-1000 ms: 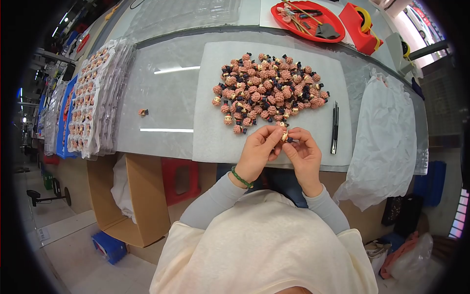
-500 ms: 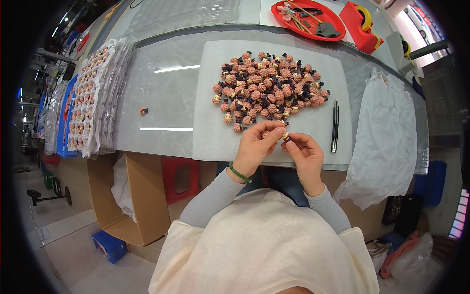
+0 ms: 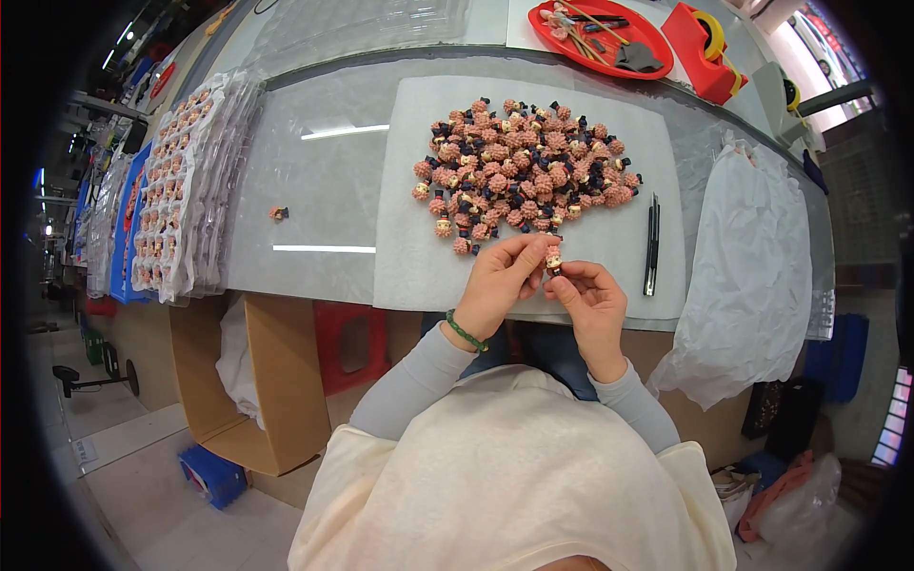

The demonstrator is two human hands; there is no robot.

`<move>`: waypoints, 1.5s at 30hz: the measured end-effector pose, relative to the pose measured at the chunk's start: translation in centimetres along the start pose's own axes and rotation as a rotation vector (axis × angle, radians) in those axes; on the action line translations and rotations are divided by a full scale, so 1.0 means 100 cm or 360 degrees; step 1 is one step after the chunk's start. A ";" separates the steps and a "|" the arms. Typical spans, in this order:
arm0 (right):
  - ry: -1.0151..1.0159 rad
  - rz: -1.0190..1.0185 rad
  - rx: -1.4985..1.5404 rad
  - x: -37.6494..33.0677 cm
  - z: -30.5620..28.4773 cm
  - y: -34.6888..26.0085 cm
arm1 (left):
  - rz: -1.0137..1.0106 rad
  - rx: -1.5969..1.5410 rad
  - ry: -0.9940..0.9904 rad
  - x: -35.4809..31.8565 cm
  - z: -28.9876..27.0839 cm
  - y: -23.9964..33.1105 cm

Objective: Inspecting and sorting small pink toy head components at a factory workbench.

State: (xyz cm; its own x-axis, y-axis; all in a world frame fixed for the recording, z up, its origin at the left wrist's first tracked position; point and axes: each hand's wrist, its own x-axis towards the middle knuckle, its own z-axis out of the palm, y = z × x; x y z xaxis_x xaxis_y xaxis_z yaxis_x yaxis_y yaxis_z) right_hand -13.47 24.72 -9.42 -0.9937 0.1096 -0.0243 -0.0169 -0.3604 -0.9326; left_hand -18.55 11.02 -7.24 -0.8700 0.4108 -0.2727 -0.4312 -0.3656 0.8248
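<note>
Between the fingertips of both hands stands a small figurine, with pink curly hair, a pale face and a dark body. My left hand pinches it at the head from the left. My right hand grips its lower part from the right. Just beyond my fingers lies a heap of similar figurines, pink-haired with dark bodies, on a white foam sheet. One more figurine lies alone on the grey table to the left.
Black pens or slim tools lie right of the heap. A white plastic bag hangs over the table's right edge. At the left stand stacked clear trays and a filled tray. A red dish and tape dispenser sit at the back.
The figurine has been turned in my fingers, so its face and pink hair show more plainly. My hands have barely shifted otherwise.
</note>
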 end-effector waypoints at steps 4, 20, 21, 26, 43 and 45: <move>0.0010 0.0006 -0.0002 -0.001 0.000 0.000 | 0.0000 0.0002 -0.0003 0.000 0.000 -0.001; 0.0103 -0.0113 -0.0054 0.000 0.000 0.000 | 0.0013 -0.0103 -0.0114 0.003 -0.010 -0.005; 0.0103 -0.0113 -0.0054 0.001 -0.001 0.000 | 0.0056 -0.0095 -0.0147 0.003 -0.011 -0.005; 0.0098 -0.0228 -0.0118 0.002 -0.002 -0.002 | 0.0121 -0.0041 -0.0217 0.002 -0.011 -0.004; -0.0174 0.0048 -0.0468 0.022 -0.020 -0.032 | 0.0419 0.0215 -0.0174 -0.001 -0.005 -0.007; -0.0236 0.0184 -0.0538 0.025 -0.018 -0.038 | 0.0362 0.0180 -0.0206 -0.002 -0.004 -0.006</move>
State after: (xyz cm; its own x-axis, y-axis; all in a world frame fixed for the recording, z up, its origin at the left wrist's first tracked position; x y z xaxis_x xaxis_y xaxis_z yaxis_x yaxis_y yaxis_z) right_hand -15.73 28.04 -6.63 -0.9926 -0.0578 -0.1071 0.1092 -0.0341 -0.9934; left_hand -18.18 10.84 -7.91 -0.9004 0.4348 -0.0145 -0.1925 -0.3682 0.9096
